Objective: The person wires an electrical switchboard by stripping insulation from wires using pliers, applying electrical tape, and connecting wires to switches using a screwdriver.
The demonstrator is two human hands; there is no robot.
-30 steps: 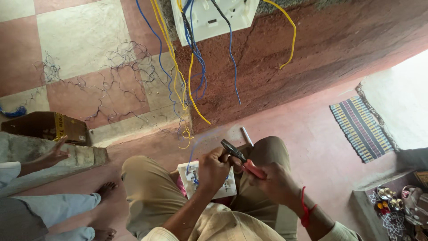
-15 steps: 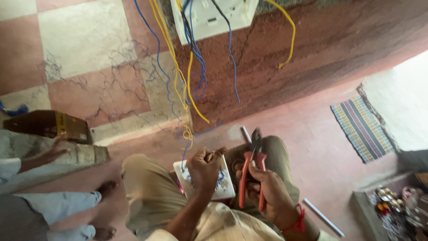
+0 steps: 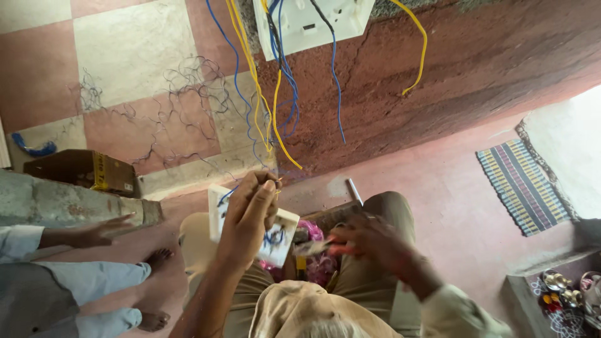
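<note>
Looking down from head height at someone crouched on a reddish floor. The left hand is raised in front of the knees, its grip closed around a white switch plate with short blue wires on its back, thumb and fingertips pinching a thin wire end just above the plate's top edge. The plate sits tilted, its near-right corner sticking out past the palm. The right hand is lower and to the right, blurred with motion, its grip wrapped around orange-handled pliers whose nose points left toward the plate, close to its right edge (can't tell whether the jaws are open or closed, too smeared).

Far side, up on the rough reddish wall, there's a white switch box with blue, yellow and black wires hanging out of it; the longest yellow and blue ones drop to just above the left hand. One loose yellow wire curls off to the right by itself, well apart from the rest.

Room-wise: right of the knees the floor is open as far as a striped mat. On the left it's tighter, another person's hand rests on a concrete ledge, their bare feet just beside the crouched person's left knee, and a brown cardboard box sits on that ledge.
</note>
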